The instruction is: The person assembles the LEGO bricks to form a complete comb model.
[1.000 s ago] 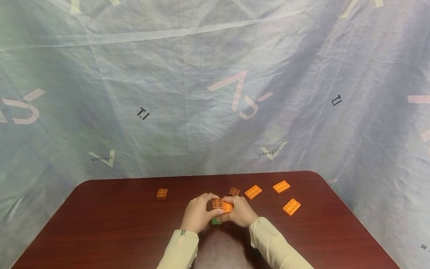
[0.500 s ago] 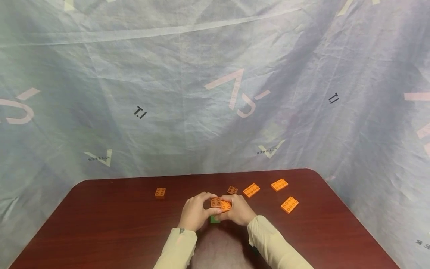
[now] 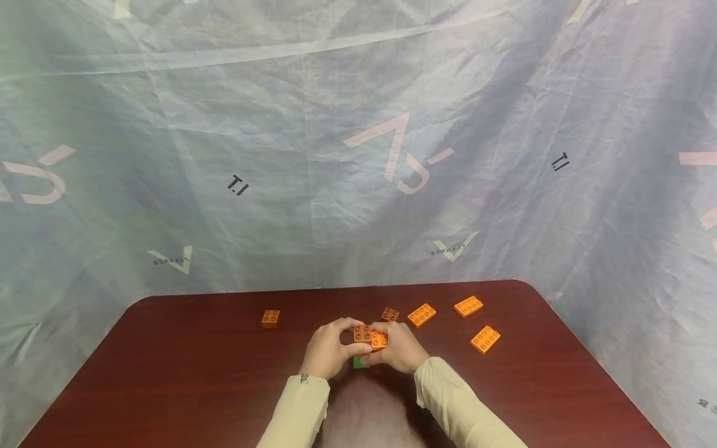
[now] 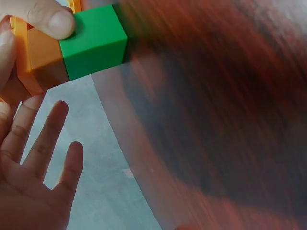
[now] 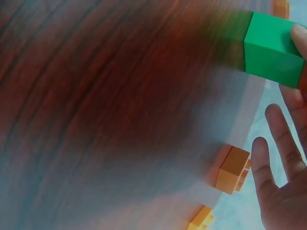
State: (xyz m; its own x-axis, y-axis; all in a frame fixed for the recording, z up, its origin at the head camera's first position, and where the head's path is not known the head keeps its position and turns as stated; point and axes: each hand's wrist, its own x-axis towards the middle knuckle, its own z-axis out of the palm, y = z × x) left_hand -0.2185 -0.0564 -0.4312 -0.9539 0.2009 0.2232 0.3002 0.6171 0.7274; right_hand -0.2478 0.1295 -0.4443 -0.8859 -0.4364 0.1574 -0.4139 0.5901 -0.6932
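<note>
Both hands hold a small stack of toy building bricks above the middle of the table. A green brick [image 4: 96, 43] forms the bottom of the stack, with a brown-orange brick [image 4: 48, 57] on it. Over these lies a bright orange plate brick [image 3: 379, 340], and a brown-orange studded brick [image 3: 362, 334] tops its left part. My left hand [image 3: 325, 351] grips the stack from the left, the thumb in front. From the right, my right hand [image 3: 404, 352] pinches its orange end. In both wrist views the lower fingers stretch out away from the bricks.
Just behind the hands lies a brown-orange brick [image 3: 390, 314]. Several orange plate bricks [image 3: 422, 315] are spread to the right of it. Another brown-orange brick [image 3: 271, 318] lies on the back left of the dark red table [image 3: 185, 361]. A grey cloth [image 3: 302, 186] hangs behind the table.
The hands stay on the stack with almost no movement. Small shifts of the whole head view come from the camera.
</note>
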